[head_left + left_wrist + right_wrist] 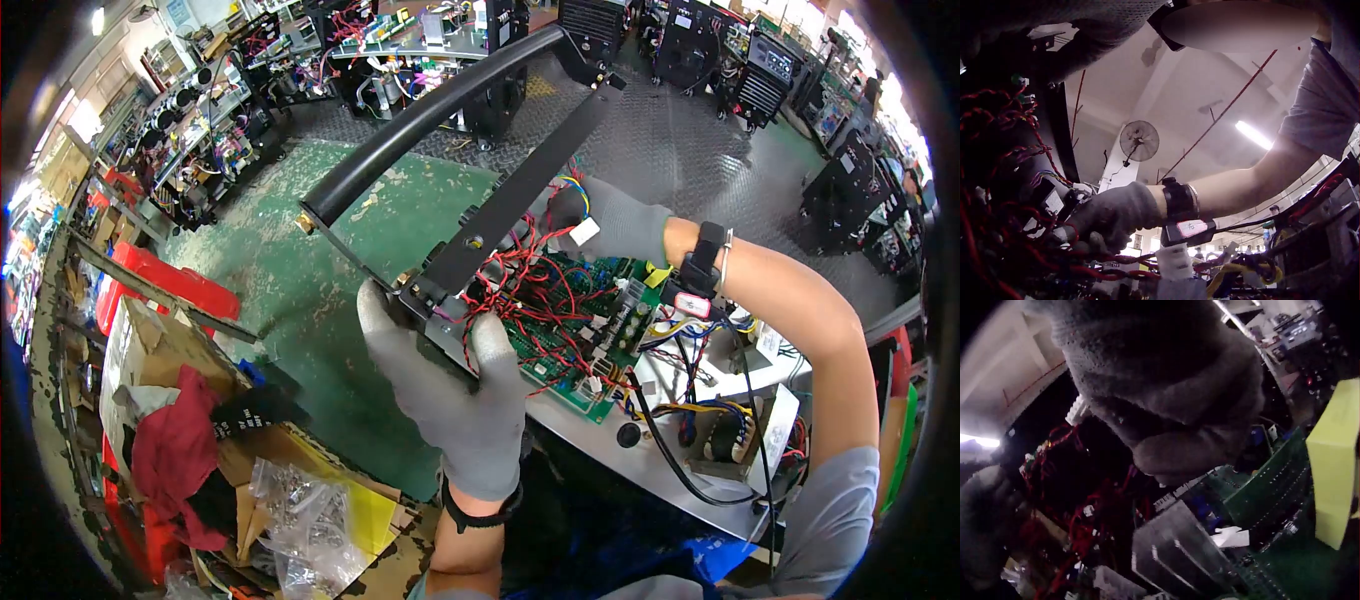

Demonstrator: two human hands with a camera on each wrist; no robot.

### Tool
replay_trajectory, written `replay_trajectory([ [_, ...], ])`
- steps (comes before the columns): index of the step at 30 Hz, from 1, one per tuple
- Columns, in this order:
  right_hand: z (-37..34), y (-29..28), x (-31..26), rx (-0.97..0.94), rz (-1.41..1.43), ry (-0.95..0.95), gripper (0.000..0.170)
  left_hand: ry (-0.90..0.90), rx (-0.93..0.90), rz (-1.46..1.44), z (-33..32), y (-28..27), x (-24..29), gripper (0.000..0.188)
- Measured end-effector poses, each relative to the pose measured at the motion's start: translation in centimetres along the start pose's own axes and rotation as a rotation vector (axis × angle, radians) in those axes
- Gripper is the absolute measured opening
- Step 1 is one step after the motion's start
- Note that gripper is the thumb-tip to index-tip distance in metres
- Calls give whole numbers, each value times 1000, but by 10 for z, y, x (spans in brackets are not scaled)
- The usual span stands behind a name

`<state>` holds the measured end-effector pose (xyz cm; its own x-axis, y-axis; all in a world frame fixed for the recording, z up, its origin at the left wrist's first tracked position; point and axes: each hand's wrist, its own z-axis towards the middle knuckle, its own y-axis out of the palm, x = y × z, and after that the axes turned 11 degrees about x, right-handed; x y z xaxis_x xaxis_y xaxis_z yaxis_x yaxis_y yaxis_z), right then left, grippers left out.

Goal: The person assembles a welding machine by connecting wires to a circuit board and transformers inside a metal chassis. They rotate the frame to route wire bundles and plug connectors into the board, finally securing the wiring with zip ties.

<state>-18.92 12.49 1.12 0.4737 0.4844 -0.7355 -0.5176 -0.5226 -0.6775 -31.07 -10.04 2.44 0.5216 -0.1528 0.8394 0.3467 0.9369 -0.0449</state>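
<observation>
My left hand (450, 400), in a grey glove, grips the lower end of a black metal panel (515, 195) with a long tubular handle (430, 125). Its thumb is on the near side, beside a tangle of red wires (530, 295). Across the panel, my right hand (620, 222), also gloved, reaches in behind the wires; a white connector (584, 232) overlaps it. In the left wrist view the right hand (1113, 219) has bent fingers among wires and small connectors. I cannot tell what its fingertips hold. A green circuit board (580, 400) lies under the wires.
The board sits on a metal chassis (640, 465) with a wound coil (730, 435) and black cables. At lower left, a cardboard box (230, 470) holds a dark red cloth (175, 455) and plastic bags of parts (310, 525). Black machines (765, 80) stand on the floor behind.
</observation>
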Motion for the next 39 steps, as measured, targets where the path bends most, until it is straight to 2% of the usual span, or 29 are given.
replay_trajectory([
  [2, 18, 9, 39, 100, -306, -396, 22, 16, -7, 8, -1, 0, -2, 76],
  [5, 28, 12, 64, 100, -153, -386, 24, -8, 17, -82, -1, 2, 3, 72],
  [7, 27, 8, 59, 71, -123, -410, 25, -10, -25, -4, 0, -2, 1, 74],
  [9, 31, 4, 49, 42, -430, -512, 33, -39, -51, 19, 0, -3, 2, 76],
  [11, 31, 10, 51, 105, -130, -458, 27, -94, -58, -11, 0, -3, 6, 76],
  [13, 22, 4, 44, 188, -207, -565, 25, -100, -49, -27, 0, -2, 3, 76],
  [16, 14, 0, 35, 188, -214, -517, 24, -55, -40, -18, -1, -1, -1, 76],
  [19, 18, 3, 38, 144, -279, -391, 23, -12, -31, -28, -1, 0, -7, 75],
  [22, 14, 2, 35, 250, -252, -653, 21, 13, -31, -46, -1, 0, -8, 75],
  [26, 12, 6, 36, 321, -369, -638, 16, -7, -43, -107, 0, 2, -5, 75],
  [31, 14, 8, 25, 275, -452, -596, 12, 0, -30, -82, -2, 2, -6, 74],
  [34, 10, 10, 8, 218, -641, -411, 15, -14, -38, -79, -1, 1, -4, 74],
  [36, 36, 34, 57, 396, -478, -635, 16, 0, -36, -94, -1, 1, -6, 75],
  [38, 49, 48, 81, 503, -279, -734, 16, -4, -41, -59, -1, 1, -5, 75],
  [39, 50, 51, 82, 520, -167, -723, 16, -6, -44, -42, 0, 0, -4, 76],
])
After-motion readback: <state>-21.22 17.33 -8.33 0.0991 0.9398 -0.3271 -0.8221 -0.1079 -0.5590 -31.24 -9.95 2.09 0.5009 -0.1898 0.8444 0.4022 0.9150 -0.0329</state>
